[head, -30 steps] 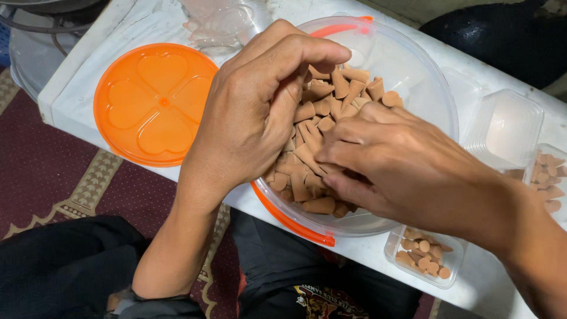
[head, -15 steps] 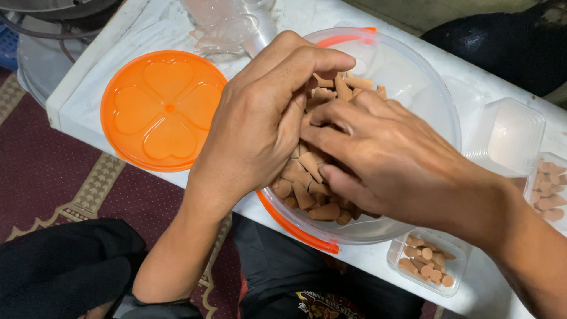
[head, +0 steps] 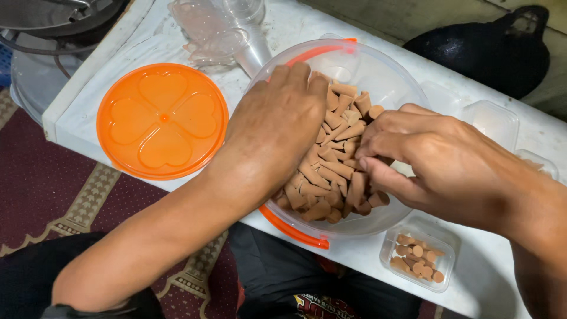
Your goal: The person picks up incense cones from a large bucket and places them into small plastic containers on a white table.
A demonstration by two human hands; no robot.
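A home workspace on the floor: patterned maroon carpet [head: 53, 189], low white table [head: 88, 100], electric fan [head: 35, 29].

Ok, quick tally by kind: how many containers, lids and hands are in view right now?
Large clear round bowl of brown cones: 1
Small clear tubs: 3, namely
Orange lid: 1
Hands: 2, left hand, right hand
Total: 7
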